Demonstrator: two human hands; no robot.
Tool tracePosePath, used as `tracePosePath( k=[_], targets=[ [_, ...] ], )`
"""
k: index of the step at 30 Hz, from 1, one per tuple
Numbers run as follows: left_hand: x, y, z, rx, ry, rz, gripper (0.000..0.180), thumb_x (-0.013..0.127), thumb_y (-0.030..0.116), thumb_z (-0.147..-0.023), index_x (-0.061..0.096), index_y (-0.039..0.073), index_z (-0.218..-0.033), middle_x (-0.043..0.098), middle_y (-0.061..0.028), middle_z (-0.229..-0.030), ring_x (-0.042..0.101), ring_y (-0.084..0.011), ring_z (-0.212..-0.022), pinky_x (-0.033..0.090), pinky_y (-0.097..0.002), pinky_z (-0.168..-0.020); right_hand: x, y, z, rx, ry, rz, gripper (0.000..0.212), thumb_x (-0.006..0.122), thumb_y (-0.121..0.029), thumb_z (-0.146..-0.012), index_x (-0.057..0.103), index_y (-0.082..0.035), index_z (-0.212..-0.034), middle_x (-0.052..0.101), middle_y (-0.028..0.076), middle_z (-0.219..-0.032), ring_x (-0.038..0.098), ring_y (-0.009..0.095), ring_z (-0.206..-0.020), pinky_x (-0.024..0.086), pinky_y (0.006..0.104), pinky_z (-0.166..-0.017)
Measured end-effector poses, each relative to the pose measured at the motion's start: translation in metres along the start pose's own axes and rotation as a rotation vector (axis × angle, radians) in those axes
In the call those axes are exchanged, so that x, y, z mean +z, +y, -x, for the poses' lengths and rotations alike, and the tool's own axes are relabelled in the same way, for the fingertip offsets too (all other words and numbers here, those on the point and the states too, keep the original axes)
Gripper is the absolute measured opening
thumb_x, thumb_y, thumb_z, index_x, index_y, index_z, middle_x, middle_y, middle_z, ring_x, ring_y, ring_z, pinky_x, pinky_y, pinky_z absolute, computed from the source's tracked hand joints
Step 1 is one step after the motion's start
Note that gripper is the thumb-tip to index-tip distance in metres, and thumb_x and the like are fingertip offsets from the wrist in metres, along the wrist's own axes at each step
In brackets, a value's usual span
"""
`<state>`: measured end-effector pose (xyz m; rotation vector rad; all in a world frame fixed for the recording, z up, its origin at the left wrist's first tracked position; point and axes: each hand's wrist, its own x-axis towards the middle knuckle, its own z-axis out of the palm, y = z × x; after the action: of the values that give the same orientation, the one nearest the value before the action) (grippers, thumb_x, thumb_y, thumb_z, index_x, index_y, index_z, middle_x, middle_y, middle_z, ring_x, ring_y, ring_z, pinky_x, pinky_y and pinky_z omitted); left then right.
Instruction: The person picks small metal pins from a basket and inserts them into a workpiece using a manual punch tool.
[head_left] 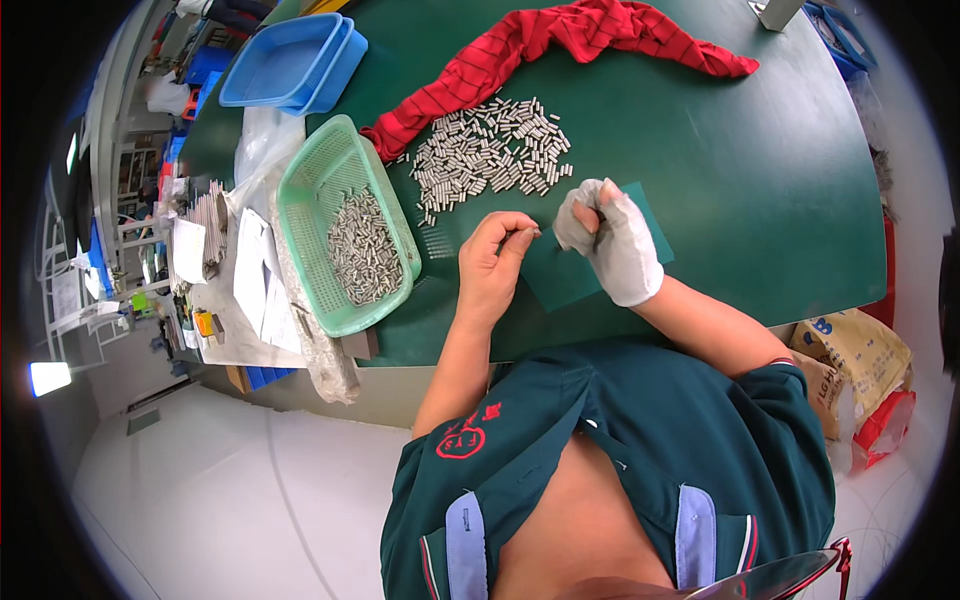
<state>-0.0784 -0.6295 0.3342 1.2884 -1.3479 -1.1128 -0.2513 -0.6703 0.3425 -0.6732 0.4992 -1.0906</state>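
My bare left hand (490, 268) is closed in a pinch over the green table, thumb against forefinger. A tiny dark bit shows at the fingertips, too small to name. To its right, my right hand (620, 250) wears a pale glove that leaves the thumb tip and part of a finger bare. Its fingers are curled in, hiding whatever they may hold. Beneath both hands lies a thin green square sheet (560, 288). Just beyond them spreads a loose pile of short metal pins (490, 155). More metal pins (365, 250) lie in a light green plastic basket (300, 215) at the left.
A red checked cloth (480, 70) curves behind the pile on the green table (760, 180). Two nested blue trays (290, 65) sit at the far left. Papers (262, 275) and plastic wrap lie left of the basket. Sacks (850, 365) stand beyond the table's right edge.
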Motion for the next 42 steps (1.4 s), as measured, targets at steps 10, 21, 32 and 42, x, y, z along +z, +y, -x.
tracePosePath(
  k=[10,21,32,42],
  targets=[
    [0.029,0.004,0.009,0.289,0.059,-0.736,0.011,0.066,0.0,-0.078,0.061,0.005,-0.088,0.061,-0.0076,-0.087,0.057,-0.0286,-0.085,0.045,-0.038,-0.075,0.003,-0.012,-0.004,-0.044,0.05,-0.017,0.051,0.039,-0.051,-0.1,0.034,-0.012,-0.067,0.028,-0.002,-0.058,0.028,0.014,-0.058,0.029,0.0299,-0.061],
    [0.033,0.005,0.013,0.344,0.034,-0.857,0.016,0.068,0.001,-0.076,0.062,0.005,-0.09,0.058,-0.0077,-0.087,0.055,-0.028,-0.084,0.043,-0.0392,-0.075,-0.001,-0.017,-0.007,-0.005,0.073,-0.112,0.047,0.04,-0.047,-0.1,0.036,-0.012,-0.068,0.028,-0.003,-0.058,0.028,0.012,-0.055,0.029,0.0296,-0.061],
    [0.034,0.005,0.011,0.327,0.003,-0.874,0.015,0.067,0.0,-0.076,0.06,0.006,-0.087,0.058,-0.0065,-0.086,0.054,-0.0277,-0.082,0.043,-0.0388,-0.074,-0.001,-0.014,-0.008,0.04,0.094,-0.164,0.046,0.042,-0.045,-0.1,0.036,-0.012,-0.068,0.029,-0.002,-0.059,0.025,0.013,-0.055,0.025,0.0295,-0.058],
    [0.035,0.007,0.011,0.303,0.004,-0.885,0.014,0.067,0.0,-0.076,0.058,0.005,-0.086,0.057,-0.0071,-0.085,0.054,-0.0284,-0.082,0.043,-0.0394,-0.073,-0.001,-0.013,-0.008,0.031,0.087,-0.166,0.046,0.041,-0.045,-0.1,0.036,-0.012,-0.067,0.03,-0.001,-0.059,0.026,0.013,-0.056,0.025,0.0295,-0.059]
  ],
)
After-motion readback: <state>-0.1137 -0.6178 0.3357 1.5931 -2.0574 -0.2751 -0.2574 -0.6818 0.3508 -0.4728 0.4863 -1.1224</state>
